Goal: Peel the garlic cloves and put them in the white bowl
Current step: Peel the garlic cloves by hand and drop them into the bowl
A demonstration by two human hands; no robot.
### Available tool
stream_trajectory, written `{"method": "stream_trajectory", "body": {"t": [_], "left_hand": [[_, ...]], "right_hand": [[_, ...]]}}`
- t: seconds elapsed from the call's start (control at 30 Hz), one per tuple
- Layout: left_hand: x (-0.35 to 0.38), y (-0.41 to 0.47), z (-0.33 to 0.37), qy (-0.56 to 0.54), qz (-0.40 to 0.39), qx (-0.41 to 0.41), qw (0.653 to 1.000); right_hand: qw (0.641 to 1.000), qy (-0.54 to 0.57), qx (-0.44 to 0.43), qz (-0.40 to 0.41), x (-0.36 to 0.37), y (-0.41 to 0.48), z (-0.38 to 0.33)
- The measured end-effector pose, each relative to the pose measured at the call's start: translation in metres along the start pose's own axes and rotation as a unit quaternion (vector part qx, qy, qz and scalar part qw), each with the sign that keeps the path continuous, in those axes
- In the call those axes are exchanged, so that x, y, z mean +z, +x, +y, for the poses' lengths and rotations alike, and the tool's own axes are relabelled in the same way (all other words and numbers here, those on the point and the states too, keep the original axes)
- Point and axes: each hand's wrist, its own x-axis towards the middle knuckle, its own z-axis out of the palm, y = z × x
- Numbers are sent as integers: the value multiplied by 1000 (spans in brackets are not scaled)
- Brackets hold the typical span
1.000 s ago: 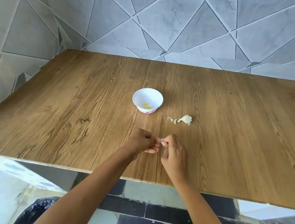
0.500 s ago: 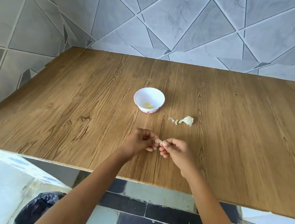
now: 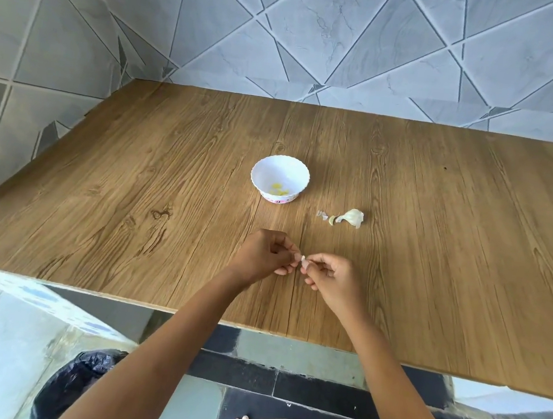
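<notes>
Pinching one garlic clove (image 3: 304, 261) between them just above the near tabletop (image 3: 130, 213), the left grip (image 3: 263, 254) and right grip (image 3: 333, 278) look mid-peel, while the white bowl (image 3: 261, 172) beyond already holds a few yellowish pieces (image 3: 279, 189), and more garlic (image 3: 354, 217) with loose skins waits to its right.

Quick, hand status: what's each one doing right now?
Left hand: closed, pinching the garlic clove.
Right hand: closed, pinching the same garlic clove.
</notes>
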Motion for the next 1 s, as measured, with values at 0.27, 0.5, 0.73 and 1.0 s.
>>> {"method": "stream_trajectory", "body": {"t": [0.27, 0.5, 0.73, 1.0], "left_hand": [[-2, 7, 0, 247, 61, 85, 963], [10, 5, 5, 390, 60, 114, 912], [11, 4, -4, 390, 70, 129, 909], [3, -11, -2, -94, 33, -28, 995]], "right_hand": [[963, -188, -164, 105, 1, -6, 10], [949, -216, -191, 125, 3, -14, 11], [953, -207, -188, 120, 3, -12, 12], [982, -107, -137, 74, 3, -9, -8]]}}
